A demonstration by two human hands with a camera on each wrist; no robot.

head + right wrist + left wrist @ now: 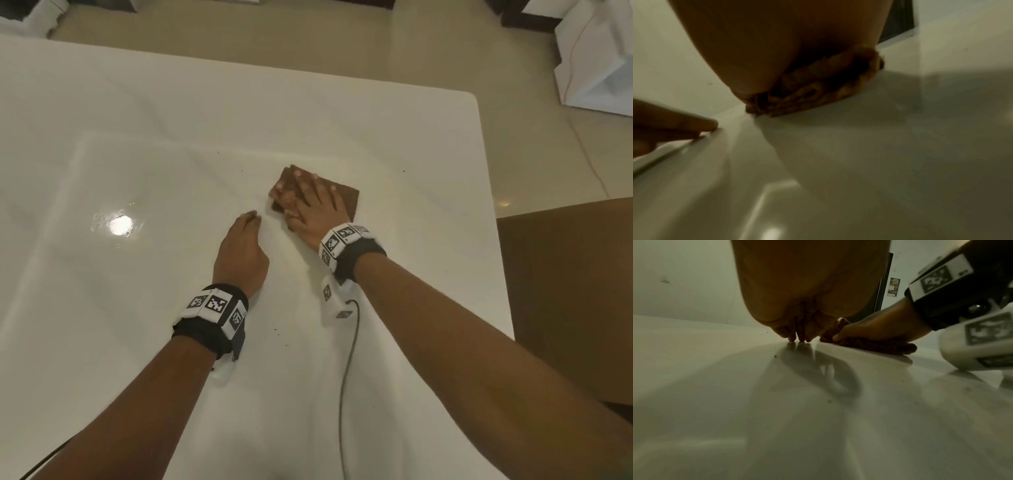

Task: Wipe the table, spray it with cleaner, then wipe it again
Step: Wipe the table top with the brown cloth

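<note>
Flatly, right hand (317, 209) presses cloth (346, 197) (folded).

Much of the brown cloth (346, 198) lies hidden under the right hand (313, 209), so its full outline cannot be told. In the right wrist view the cloth (818, 94) is blurred and its folds smear together; the left hand (670, 128) is cut off by the left edge, only fingertips showing. The left hand (241, 255) curls its fingers out of sight in the head view. The bench (137, 120) runs past the left and bottom edges. A poster (893, 287) on the far wall is too small to read.
</note>
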